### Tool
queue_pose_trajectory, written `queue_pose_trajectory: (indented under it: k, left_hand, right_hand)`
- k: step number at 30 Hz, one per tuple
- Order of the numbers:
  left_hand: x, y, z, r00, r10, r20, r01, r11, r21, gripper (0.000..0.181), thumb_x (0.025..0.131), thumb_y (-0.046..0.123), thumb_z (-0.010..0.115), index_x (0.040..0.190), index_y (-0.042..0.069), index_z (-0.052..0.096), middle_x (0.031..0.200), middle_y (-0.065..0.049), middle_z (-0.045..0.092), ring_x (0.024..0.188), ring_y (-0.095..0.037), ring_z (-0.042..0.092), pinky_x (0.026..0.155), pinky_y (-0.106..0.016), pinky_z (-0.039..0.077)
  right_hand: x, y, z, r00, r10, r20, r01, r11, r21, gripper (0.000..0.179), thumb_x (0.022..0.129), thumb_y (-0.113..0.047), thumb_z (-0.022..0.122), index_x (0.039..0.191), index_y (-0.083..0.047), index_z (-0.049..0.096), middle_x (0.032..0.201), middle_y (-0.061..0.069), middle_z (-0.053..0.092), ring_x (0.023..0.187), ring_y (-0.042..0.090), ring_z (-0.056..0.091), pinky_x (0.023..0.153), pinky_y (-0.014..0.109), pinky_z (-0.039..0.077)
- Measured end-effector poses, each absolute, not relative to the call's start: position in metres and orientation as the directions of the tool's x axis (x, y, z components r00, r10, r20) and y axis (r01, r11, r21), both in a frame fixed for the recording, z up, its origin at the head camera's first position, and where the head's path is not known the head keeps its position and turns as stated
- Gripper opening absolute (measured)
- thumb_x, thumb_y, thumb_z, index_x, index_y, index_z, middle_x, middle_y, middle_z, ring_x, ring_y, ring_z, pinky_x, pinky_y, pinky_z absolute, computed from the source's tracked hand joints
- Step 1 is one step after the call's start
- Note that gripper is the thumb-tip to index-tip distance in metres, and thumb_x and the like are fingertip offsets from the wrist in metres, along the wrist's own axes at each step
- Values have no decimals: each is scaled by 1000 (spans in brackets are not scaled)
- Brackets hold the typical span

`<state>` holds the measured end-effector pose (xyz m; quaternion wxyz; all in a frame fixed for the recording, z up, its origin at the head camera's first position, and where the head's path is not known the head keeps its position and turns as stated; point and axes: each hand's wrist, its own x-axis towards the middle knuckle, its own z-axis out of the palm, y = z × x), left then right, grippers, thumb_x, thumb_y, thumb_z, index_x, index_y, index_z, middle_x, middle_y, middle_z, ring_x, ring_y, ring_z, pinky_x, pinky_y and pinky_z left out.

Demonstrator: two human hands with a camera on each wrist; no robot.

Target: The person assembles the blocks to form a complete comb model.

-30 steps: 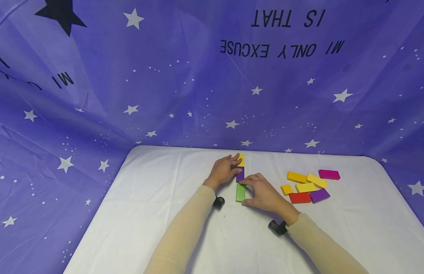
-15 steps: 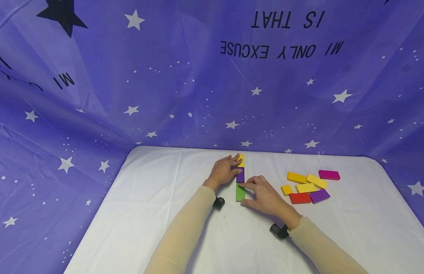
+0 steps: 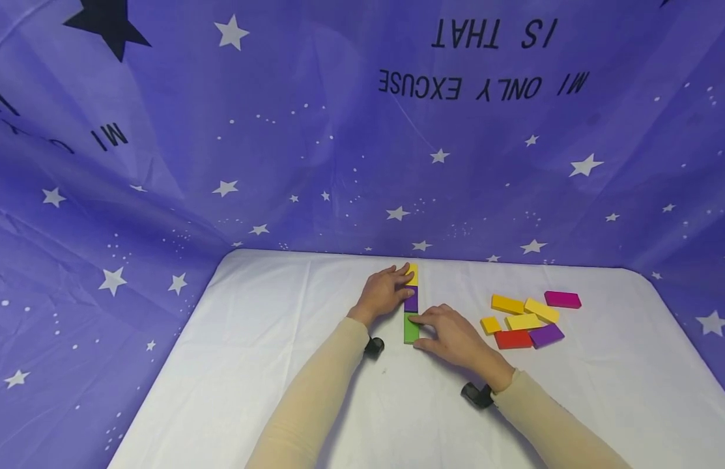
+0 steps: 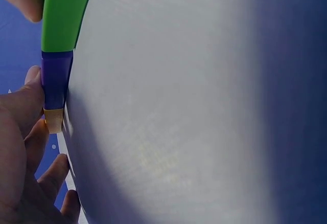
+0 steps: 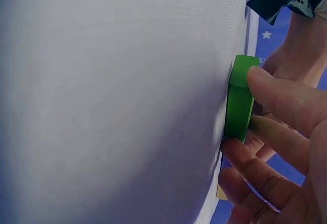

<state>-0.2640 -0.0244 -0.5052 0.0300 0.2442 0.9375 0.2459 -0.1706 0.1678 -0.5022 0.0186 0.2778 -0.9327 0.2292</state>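
Note:
Three blocks lie end to end in a line on the white table: a yellow block farthest, a purple block in the middle, a green block nearest. My left hand rests on the line from the left, thumb on the purple block and a finger on the yellow one, partly covering both. From the right, my right hand holds the green block, index finger at its far end and thumb at its near corner. The right wrist view shows the thumb on the green block.
To the right lies a loose group of blocks: an orange one, a small orange one, pale yellow ones, a red one, a purple one and a magenta one. A purple star-print curtain hangs behind the table.
The right hand has shifted very slightly, its index fingertip now lying on top of the green block's far end. The left hand and the blocks look almost unmoved.

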Motion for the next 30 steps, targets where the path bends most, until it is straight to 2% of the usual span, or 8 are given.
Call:
queue_pose_trajectory:
  k: [16, 30]
  left_hand:
    - [-264, -22, -506, -876, 476, 72, 448, 752, 484, 47, 98, 35, 65, 141, 18, 58, 155, 4, 43, 145, -26, 38, 119, -43, 30]
    - [-265, -23, -505, -880, 471, 64, 443, 763, 472, 47, 98, 35, 64, 142, 19, 58, 156, 5, 41, 146, -25, 37, 120, -42, 29]
  right_hand:
    - [-175, 171, -499, -852, -510, 120, -501, 725, -474, 52, 81, -31, 84, 127, -11, 71, 111, 3, 72, 102, 23, 61, 90, 42, 53]
    - [-177, 168, -502, -864, -481, 150, -494, 751, -438, 52, 79, -32, 86, 126, -12, 72, 108, 5, 71, 99, 24, 63, 89, 43, 53]
